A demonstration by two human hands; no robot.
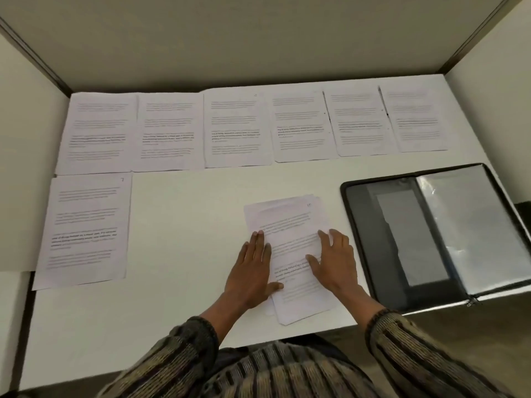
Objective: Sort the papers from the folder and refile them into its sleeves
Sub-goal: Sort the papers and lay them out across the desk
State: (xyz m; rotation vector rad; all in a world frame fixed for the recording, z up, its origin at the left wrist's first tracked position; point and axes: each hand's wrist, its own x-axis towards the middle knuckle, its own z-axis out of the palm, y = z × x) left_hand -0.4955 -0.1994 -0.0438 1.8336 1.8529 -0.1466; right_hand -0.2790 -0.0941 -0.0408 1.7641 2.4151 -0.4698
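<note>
Stack (pixel 291 251) sits near-centre on the surface (pixel 186 225), long axis far-to-near, slightly skewed. I find left hand (pixel 253 271) and right hand (pixel 337 259) flat on its side edges, fingers straight, gripping nothing. Open folder (pixel 362 225) lies just right, nearer the right hand.

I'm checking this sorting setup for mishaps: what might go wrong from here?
The stack under the left hand and right hand is fanned unevenly, close to the table's front edge; sheets may slide off. The back-row sheets touch or overlap, so pulling one may shift its neighbour.
</note>
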